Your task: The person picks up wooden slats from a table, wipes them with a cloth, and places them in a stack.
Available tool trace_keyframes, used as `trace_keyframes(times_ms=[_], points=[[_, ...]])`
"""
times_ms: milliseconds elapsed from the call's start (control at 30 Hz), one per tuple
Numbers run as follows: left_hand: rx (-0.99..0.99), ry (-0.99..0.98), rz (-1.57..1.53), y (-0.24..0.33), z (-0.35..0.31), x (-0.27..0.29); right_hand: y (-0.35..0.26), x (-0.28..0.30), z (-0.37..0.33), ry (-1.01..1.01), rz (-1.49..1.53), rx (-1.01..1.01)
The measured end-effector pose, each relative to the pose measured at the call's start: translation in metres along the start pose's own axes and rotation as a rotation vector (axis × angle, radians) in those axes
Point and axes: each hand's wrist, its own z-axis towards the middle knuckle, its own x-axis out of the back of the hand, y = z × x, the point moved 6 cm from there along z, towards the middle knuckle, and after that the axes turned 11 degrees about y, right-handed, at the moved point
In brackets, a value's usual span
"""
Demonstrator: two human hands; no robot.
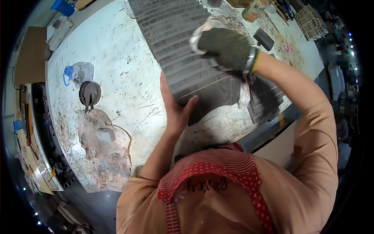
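A long dark grey-brown wooden piece (183, 50) with a slatted, stepped top lies across the white worktable, its near end toward me. My left hand (177, 115) is bare and grips its near left corner, thumb on the near end and fingers along the left side. Over the slats on the right, my right hand (226, 46) wears a dark green work glove and is closed on a whitish cloth (200, 33) pressed to the surface. The gloved fingers are partly hidden and slightly blurred. Another dark slatted piece (265, 99) rests under my right forearm, beside a white rag (244, 95).
Left on the stained table (117, 82) are an open round tin (89, 93) of dark stuff, a clear container with a blue cap (68, 72) and a stained cloth (107, 156). At the right stand a dark block (264, 39), a can (255, 10) and a wicker basket (309, 23).
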Motion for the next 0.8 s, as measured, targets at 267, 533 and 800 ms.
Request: trace_keyframes(times_ms=[267,533,800], points=[[-0.013,0.037,0.090,-0.005,0.000,0.006,-0.008,-0.018,0.023,-0.055,0.083,-0.022],[0.014,0.046,0.099,-0.008,-0.005,-0.002,-0.067,-0.030,0.040,0.179,0.066,0.239],[-0.016,0.036,0.129,0.004,0.000,-0.001,0.006,-0.009,-0.006,0.162,0.009,0.147]])
